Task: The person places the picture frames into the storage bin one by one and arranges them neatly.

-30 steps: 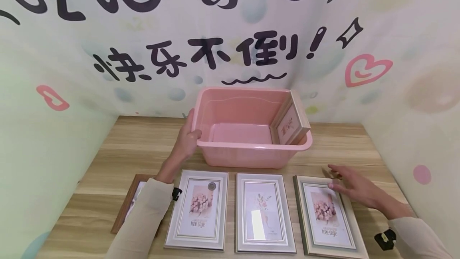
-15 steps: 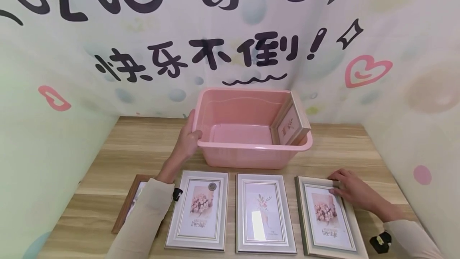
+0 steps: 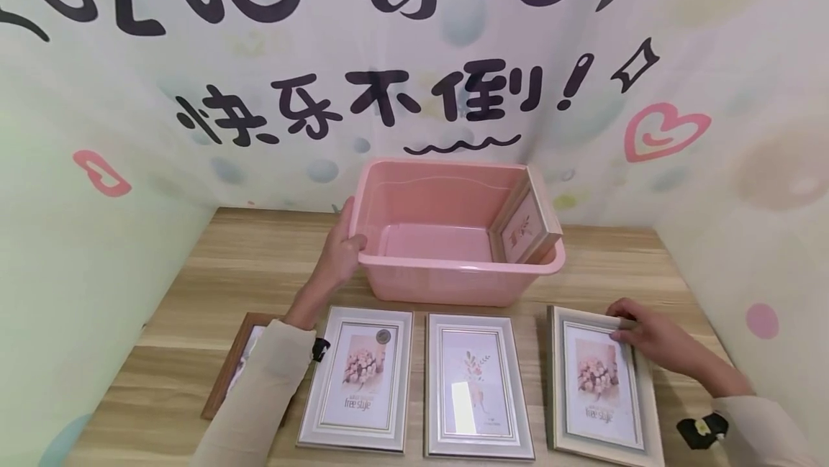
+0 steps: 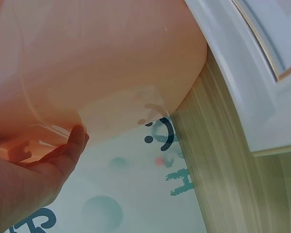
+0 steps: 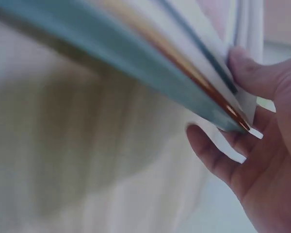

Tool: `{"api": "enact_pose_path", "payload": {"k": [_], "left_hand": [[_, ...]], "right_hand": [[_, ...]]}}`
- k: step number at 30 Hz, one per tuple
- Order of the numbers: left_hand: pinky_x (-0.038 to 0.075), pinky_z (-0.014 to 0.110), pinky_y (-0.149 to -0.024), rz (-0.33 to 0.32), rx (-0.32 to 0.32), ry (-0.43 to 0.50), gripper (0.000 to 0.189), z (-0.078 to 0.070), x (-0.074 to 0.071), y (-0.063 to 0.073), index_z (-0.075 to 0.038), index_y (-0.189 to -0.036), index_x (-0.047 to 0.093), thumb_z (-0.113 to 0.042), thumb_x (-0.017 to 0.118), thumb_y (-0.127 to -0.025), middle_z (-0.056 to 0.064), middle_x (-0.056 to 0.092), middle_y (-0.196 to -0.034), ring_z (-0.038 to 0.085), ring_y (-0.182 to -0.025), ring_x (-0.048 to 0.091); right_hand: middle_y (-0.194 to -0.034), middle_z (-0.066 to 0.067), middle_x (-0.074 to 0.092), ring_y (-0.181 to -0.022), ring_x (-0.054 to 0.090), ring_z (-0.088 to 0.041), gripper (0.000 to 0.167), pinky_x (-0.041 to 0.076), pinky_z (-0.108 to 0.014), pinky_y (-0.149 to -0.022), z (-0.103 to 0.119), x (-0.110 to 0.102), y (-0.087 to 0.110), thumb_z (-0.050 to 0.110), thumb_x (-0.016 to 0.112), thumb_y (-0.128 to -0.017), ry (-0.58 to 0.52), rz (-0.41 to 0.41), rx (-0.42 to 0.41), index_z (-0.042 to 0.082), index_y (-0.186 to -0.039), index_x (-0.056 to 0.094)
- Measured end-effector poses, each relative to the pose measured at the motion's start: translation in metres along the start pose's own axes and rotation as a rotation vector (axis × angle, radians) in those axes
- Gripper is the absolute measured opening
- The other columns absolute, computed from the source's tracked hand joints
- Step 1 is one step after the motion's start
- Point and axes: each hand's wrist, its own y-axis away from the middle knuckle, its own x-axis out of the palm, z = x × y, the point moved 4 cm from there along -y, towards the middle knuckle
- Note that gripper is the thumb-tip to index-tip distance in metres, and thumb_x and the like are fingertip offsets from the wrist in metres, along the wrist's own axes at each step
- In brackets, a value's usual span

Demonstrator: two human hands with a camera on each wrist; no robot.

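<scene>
1. Left hand [image 3: 340, 251] grips the pink bin [image 3: 447, 283], centre of the head view, by its left rim.
2. Right hand [image 3: 657, 341] pinches a photo frame [image 3: 599, 381], lower right, by its upper right corner.

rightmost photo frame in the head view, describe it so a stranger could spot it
Start at the pink tub and look at the photo frames just in front of it. The rightmost frame shows pink flowers above the words "free style". Unlike its neighbours, it is held near its far right corner in the person's right grip.

Tub [image 3: 447, 284] behind row of frames [image 3: 478, 381]
</scene>
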Motion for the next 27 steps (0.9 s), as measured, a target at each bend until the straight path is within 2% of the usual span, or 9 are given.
{"api": "enact_pose_path", "payload": {"k": [4,8,11,14,16,21,23,25,27], "left_hand": [[0.039,0.056,-0.105,0.002,-0.006,-0.005,0.082,0.000,0.000,0.000,-0.012,-0.161,0.007,0.005,0.036,-0.086,0.020,0.029,-0.158,0.039,-0.124,0.044],[0.038,0.054,-0.106,-0.005,-0.012,-0.008,0.082,0.001,-0.001,0.000,-0.011,-0.160,0.006,0.006,0.037,-0.086,0.018,0.026,-0.159,0.041,-0.127,0.043],[0.039,0.054,-0.105,-0.004,-0.006,-0.007,0.082,0.001,-0.001,-0.001,-0.010,-0.160,0.007,0.006,0.037,-0.086,0.019,0.028,-0.159,0.038,-0.125,0.044],[0.039,0.053,-0.105,-0.001,-0.007,-0.004,0.082,0.001,0.000,-0.001,-0.011,-0.160,0.008,0.005,0.037,-0.086,0.019,0.029,-0.158,0.035,-0.123,0.045],[0.039,0.053,-0.106,0.001,-0.011,-0.006,0.082,0.002,0.000,-0.001,-0.011,-0.161,0.007,0.005,0.037,-0.086,0.019,0.028,-0.159,0.035,-0.124,0.045],[0.043,0.055,-0.101,0.002,-0.015,-0.011,0.083,0.003,0.000,-0.001,-0.014,-0.161,0.006,0.005,0.037,-0.086,0.019,0.028,-0.159,0.036,-0.119,0.048],[0.044,0.056,-0.098,0.000,-0.011,-0.011,0.083,0.003,0.000,-0.001,-0.014,-0.161,0.007,0.005,0.037,-0.086,0.020,0.029,-0.158,0.036,-0.117,0.049],[0.044,0.057,-0.099,-0.001,-0.009,-0.007,0.082,0.002,0.000,-0.001,-0.013,-0.161,0.007,0.005,0.037,-0.086,0.020,0.029,-0.158,0.038,-0.118,0.048],[0.043,0.056,-0.101,-0.002,-0.009,-0.004,0.082,0.002,0.000,-0.002,-0.012,-0.161,0.007,0.005,0.037,-0.086,0.019,0.028,-0.158,0.040,-0.122,0.046]], "right_hand": [[-0.105,-0.002,0.069,-0.096,0.057,0.007,0.033,0.050,-0.020,-0.069,0.009,-0.024,0.001,0.000,0.074,-0.083,-0.041,-0.027,-0.065,0.007,-0.114,0.065],[-0.110,0.018,0.064,-0.094,0.055,0.009,0.039,0.049,-0.014,-0.069,0.018,-0.047,0.003,-0.002,0.075,-0.081,-0.035,-0.035,-0.080,0.005,-0.119,0.066],[-0.109,0.026,0.061,-0.089,0.055,0.008,0.042,0.047,-0.011,-0.068,0.024,-0.061,0.008,-0.002,0.076,-0.080,-0.040,-0.032,-0.068,0.004,-0.120,0.067],[-0.104,0.025,0.062,-0.082,0.055,0.004,0.042,0.046,-0.012,-0.065,0.028,-0.070,0.012,-0.003,0.076,-0.080,-0.039,-0.053,-0.054,0.005,-0.120,0.068],[-0.101,0.021,0.062,-0.077,0.057,0.002,0.038,0.046,-0.016,-0.062,0.032,-0.075,0.015,-0.001,0.074,-0.083,-0.049,-0.041,-0.005,0.007,-0.119,0.067],[-0.095,0.017,0.063,-0.068,0.059,-0.001,0.027,0.042,-0.023,-0.058,0.048,-0.086,0.021,0.013,0.070,-0.091,0.032,0.011,0.136,0.015,-0.117,0.063],[-0.093,0.016,0.064,-0.069,0.059,0.000,0.028,0.039,-0.023,-0.060,0.054,-0.090,0.022,0.016,0.070,-0.091,0.076,0.013,0.144,0.019,-0.117,0.060],[-0.093,0.016,0.065,-0.071,0.058,0.000,0.031,0.040,-0.023,-0.060,0.060,-0.093,0.023,0.014,0.069,-0.092,0.074,0.016,0.120,0.019,-0.120,0.057],[-0.099,0.019,0.065,-0.075,0.060,0.001,0.041,0.044,-0.022,-0.060,0.067,-0.096,0.023,0.008,0.066,-0.093,0.031,0.017,0.080,0.017,-0.130,0.052]]}}
